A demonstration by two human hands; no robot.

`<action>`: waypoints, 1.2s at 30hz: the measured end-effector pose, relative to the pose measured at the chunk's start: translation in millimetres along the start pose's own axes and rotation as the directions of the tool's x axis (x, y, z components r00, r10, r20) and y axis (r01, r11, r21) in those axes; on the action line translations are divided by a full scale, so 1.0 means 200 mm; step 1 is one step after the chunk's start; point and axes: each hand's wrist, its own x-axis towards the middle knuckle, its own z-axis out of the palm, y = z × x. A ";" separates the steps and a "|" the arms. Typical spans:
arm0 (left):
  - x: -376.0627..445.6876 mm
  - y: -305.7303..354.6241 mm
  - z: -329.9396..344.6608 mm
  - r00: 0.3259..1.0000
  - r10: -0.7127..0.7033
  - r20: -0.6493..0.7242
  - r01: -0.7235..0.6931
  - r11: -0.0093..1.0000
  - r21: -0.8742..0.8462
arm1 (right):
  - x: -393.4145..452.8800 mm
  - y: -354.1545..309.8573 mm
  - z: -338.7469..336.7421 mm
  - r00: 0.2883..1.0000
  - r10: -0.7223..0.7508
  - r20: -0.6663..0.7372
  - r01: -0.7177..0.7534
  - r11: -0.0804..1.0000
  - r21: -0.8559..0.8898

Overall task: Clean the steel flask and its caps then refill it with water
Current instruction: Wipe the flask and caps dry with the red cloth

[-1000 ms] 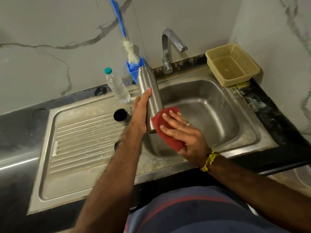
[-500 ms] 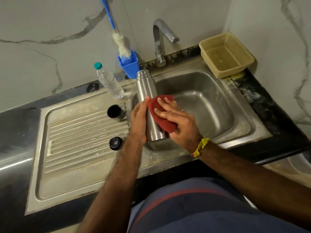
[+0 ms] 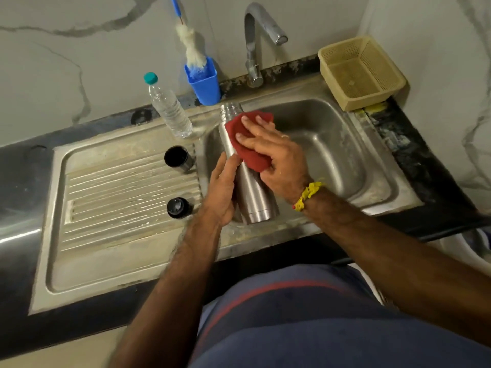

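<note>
The steel flask (image 3: 253,200) is held tilted over the sink basin (image 3: 332,144), its open mouth pointing away from me. My left hand (image 3: 221,192) grips its lower body from the left. My right hand (image 3: 268,152) presses a red scrub pad (image 3: 251,143) against the flask's upper part, fingers spread over the pad. Two caps stand on the ribbed drainboard (image 3: 119,197): a steel cup cap (image 3: 178,158) and a black stopper cap (image 3: 178,207).
A plastic water bottle (image 3: 170,108) stands at the back of the drainboard. A blue holder (image 3: 204,85) with a bottle brush sits by the tap (image 3: 255,43). A beige basket (image 3: 361,73) rests at the sink's back right corner.
My right hand has slid the red pad up the flask, from its base toward its neck. My left hand keeps its hold lower down the body.
</note>
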 end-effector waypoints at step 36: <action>0.21 0.17 -0.03 0.986 0.003 -0.166 -0.007 1.000 -0.026 | -0.21 -0.07 0.09 0.989 0.099 -0.108 -0.083 0.987 0.137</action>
